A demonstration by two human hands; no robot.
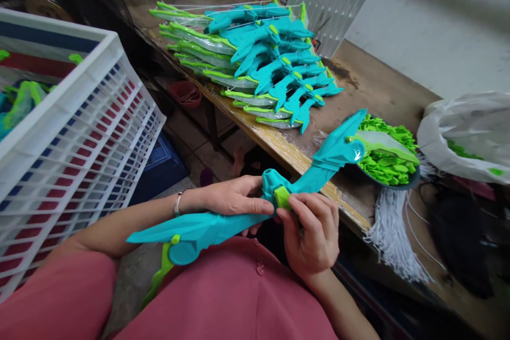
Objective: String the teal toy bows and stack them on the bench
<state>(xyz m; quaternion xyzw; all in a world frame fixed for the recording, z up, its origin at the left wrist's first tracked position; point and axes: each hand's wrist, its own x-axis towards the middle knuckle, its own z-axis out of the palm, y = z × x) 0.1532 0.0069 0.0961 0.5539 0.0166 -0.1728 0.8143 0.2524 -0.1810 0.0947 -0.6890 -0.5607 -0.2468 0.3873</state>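
A turquoise toy bow (223, 228) with green and clear limbs lies across my body, slanting up to the right. My left hand (235, 199) is wrapped round its middle, the thumb along the top. Between the thumb and fingers of my right hand (313, 228) is a small green plastic piece (282, 197), pressed against the bow's centre; how far it is seated I cannot tell. Beyond the bow's right limb stands a dark bowl (406, 183) heaped with green plastic pieces (384, 164).
Many similar bows (274, 58) are stacked on the wooden table (398, 79). A white crate (115, 133) stands at left, with bow parts inside. White strings (398, 239) hang over the table edge by a white plastic bag (466, 117). A red basin (185, 94) sits below.
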